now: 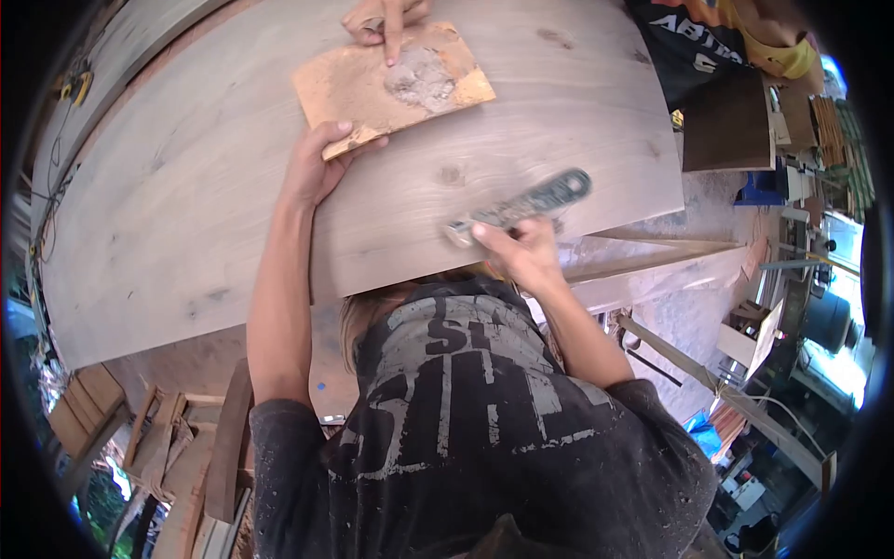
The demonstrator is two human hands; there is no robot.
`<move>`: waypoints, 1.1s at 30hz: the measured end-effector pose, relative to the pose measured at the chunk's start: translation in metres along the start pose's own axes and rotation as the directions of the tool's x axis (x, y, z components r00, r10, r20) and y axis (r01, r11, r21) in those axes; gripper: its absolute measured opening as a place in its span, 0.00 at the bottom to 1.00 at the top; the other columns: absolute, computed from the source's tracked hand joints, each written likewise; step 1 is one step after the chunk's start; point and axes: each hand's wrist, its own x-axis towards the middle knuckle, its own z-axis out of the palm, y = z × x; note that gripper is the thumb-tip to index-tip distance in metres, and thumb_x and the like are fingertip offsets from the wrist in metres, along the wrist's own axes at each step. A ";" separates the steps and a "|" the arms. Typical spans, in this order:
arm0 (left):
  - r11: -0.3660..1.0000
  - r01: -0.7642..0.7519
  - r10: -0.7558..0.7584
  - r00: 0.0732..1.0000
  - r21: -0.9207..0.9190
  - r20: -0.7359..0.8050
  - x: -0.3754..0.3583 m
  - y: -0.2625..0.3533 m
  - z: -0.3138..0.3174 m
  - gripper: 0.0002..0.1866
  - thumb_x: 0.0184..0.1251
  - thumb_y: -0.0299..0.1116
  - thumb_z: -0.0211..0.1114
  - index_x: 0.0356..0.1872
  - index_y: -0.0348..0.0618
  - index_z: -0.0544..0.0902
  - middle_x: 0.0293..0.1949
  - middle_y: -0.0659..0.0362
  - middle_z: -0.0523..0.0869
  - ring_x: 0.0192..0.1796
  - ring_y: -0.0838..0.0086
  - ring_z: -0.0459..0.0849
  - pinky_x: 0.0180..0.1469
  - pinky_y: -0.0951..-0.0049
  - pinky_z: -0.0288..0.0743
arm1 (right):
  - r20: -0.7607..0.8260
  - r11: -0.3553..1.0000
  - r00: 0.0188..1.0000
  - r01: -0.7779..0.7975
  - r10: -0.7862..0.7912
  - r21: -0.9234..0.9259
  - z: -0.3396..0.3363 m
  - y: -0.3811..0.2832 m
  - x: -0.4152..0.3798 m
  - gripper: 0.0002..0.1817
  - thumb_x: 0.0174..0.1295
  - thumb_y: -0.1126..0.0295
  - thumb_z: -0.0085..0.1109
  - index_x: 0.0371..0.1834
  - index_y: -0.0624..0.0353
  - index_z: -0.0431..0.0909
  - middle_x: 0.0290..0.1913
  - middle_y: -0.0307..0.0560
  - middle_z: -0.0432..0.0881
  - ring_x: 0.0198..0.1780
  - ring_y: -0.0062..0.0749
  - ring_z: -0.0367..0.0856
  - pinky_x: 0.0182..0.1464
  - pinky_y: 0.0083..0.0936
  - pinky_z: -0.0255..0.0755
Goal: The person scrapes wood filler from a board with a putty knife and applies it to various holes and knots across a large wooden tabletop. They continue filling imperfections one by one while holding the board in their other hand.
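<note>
My left hand [321, 163] grips the lower left edge of a small yellowish board [345, 84], thumb on top. A lump of greyish putty [421, 79] is spread on the board's right half. My right hand [526, 252] holds a putty knife [531, 205], blurred by motion, its dark end with a hole pointing up and right. The knife is over the near part of a large wooden panel [279, 252]. Another person's hand [386, 19] reaches in from the top, one finger touching the putty.
Another person in a dark printed shirt [694, 47] is at the upper right. A brown wooden box [726, 126] stands below them. Wooden frame pieces [177, 438] lie at the lower left, and a long beam [726, 391] crosses the lower right. A yellow-and-black tool [74, 86] is at the far left.
</note>
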 end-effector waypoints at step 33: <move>0.955 0.262 -0.224 0.943 -0.136 0.245 0.025 0.012 -0.026 0.24 0.64 0.27 0.58 0.54 0.13 0.69 0.53 0.36 0.79 0.49 0.50 0.85 0.55 0.56 0.84 | -0.147 0.472 0.735 0.258 -0.663 -0.843 0.056 -0.118 0.087 0.10 0.59 0.61 0.65 0.40 0.52 0.88 0.40 0.49 0.87 0.40 0.47 0.85 0.41 0.35 0.77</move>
